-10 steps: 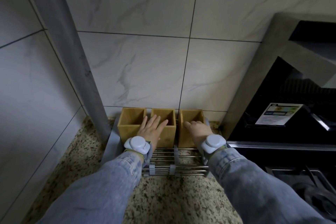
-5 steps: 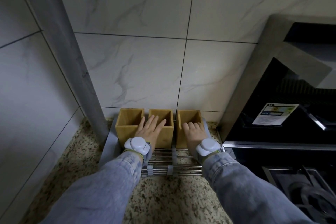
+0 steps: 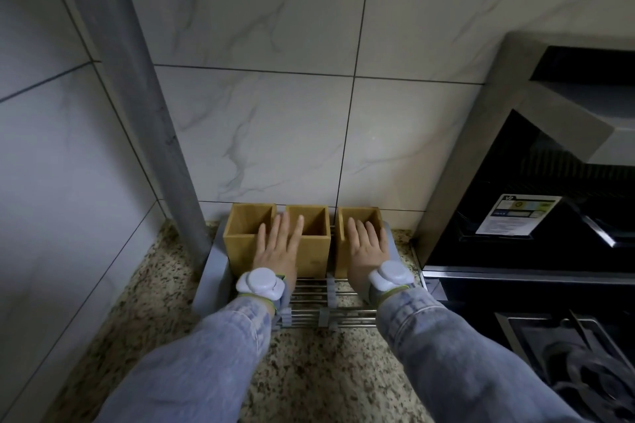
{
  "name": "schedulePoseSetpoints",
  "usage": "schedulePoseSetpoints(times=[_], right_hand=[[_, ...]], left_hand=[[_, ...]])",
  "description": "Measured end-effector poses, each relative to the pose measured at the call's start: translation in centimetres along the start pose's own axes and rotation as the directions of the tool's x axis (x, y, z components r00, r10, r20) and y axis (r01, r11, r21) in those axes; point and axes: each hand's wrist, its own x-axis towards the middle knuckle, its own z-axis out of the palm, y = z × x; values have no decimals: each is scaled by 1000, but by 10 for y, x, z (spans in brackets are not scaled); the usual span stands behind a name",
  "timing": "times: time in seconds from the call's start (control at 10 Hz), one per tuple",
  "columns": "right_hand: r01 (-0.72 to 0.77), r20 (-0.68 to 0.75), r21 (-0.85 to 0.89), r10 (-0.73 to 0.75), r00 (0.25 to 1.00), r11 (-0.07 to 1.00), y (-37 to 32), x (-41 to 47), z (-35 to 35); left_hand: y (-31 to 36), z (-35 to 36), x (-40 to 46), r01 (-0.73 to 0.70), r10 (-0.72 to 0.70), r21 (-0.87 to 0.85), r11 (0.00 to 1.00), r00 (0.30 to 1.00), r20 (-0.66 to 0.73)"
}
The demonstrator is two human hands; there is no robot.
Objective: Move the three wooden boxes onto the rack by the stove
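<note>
Three open-topped wooden boxes stand in a row on the grey rack [image 3: 209, 271] against the back wall: the left box [image 3: 240, 244], the middle box [image 3: 314, 249] and the right box [image 3: 343, 247]. My left hand [image 3: 276, 247] lies flat with fingers spread over the front rims of the left and middle boxes. My right hand [image 3: 367, 245] rests flat with fingers spread on the front of the right box. Neither hand grips anything.
The rack's metal bars [image 3: 343, 312] run along its front, on a speckled granite counter [image 3: 309, 374]. A grey vertical pipe [image 3: 147, 106] stands at the rack's left. A black stove [image 3: 556, 336] with a range hood [image 3: 536, 182] is at the right.
The right hand's fingers have gone from curled to flat and spread on the right box. The left hand stays on the left and middle boxes. The camera has moved closer.
</note>
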Motion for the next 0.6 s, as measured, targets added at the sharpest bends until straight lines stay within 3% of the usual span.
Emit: schedulePoseSetpoints(times=[0.1, 0.2, 0.3, 0.4, 0.6], right_hand=[[13, -51, -10, -14, 999, 1000, -2, -9, 3], [24, -37, -17, -24, 999, 1000, -7, -12, 8], [28, 43, -28, -27, 999, 999, -11, -14, 8], [21, 91, -27, -18, 996, 999, -13, -14, -2], [31, 87, 13, -32, 996, 999, -13, -22, -9]], left_hand=[[-12, 11, -11, 109, -107, -105, 988, 994, 24], [-21, 18, -18, 112, -115, -64, 992, 992, -53], [-21, 14, -20, 69, -69, -14, 998, 998, 11], [-24, -3, -22, 80, -63, -109, 991, 986, 154], [-33, -19, -32, 122, -98, -170, 978, 984, 146]])
